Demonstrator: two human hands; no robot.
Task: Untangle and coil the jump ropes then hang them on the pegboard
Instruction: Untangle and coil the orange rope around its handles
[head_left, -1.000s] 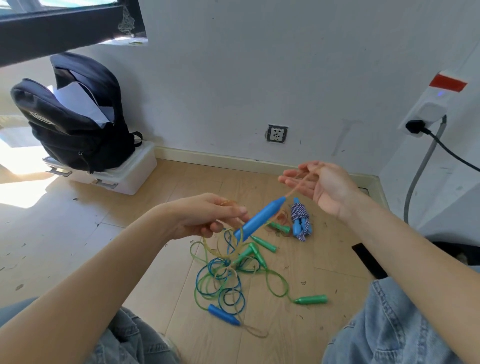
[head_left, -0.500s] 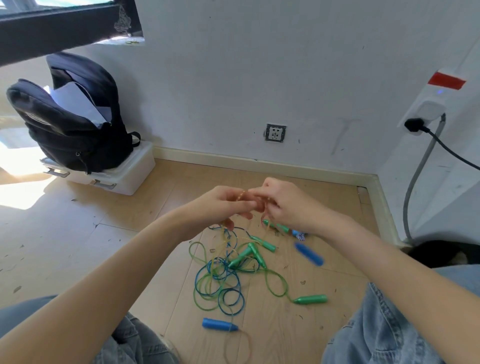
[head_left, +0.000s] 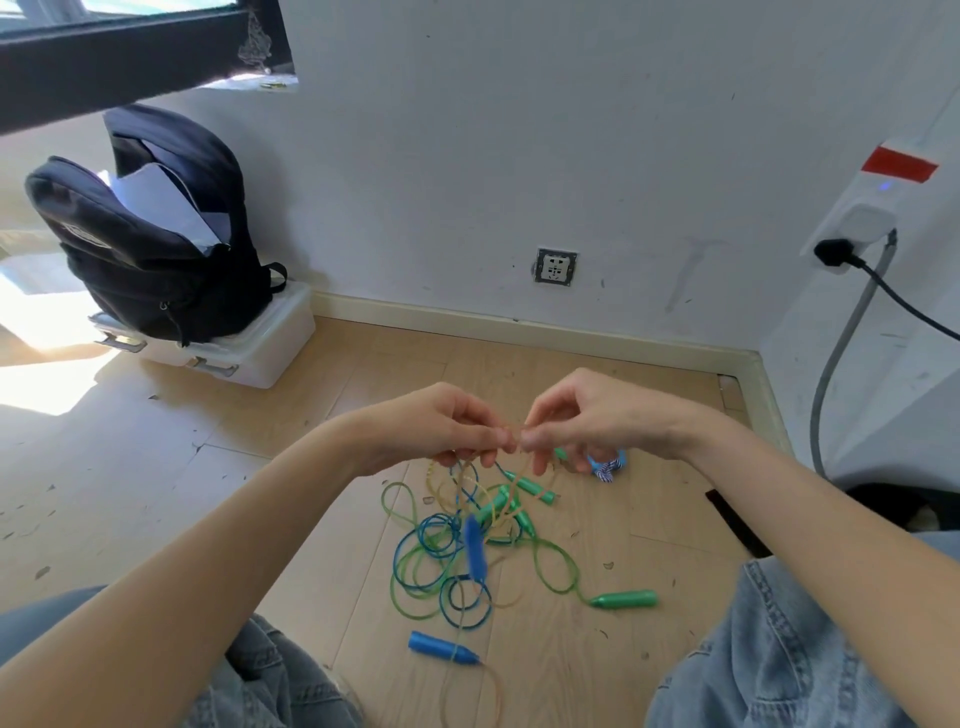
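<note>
A tangle of green, blue and tan jump ropes (head_left: 441, 561) lies on the wooden floor between my knees. My left hand (head_left: 447, 426) and my right hand (head_left: 576, 415) meet above it, and both pinch the tan rope (head_left: 511, 428) between fingertips. One blue handle (head_left: 475, 551) of that rope dangles blurred below my hands. Another blue handle (head_left: 441, 647) lies on the floor near me. A green handle (head_left: 626, 599) lies to the right, with more green handles (head_left: 530, 488) under my hands. A coiled blue-and-white rope (head_left: 605, 465) lies partly hidden behind my right hand.
A black backpack (head_left: 150, 244) sits on a white plastic box (head_left: 249, 358) at the back left. The white wall carries a socket (head_left: 556, 267). A grey hose (head_left: 841, 343) and a black cable run down at the right. No pegboard shows.
My right hand came in from the right to meet my left hand on the tan rope. The blue handle dropped from between them and now hangs over the tangle.
</note>
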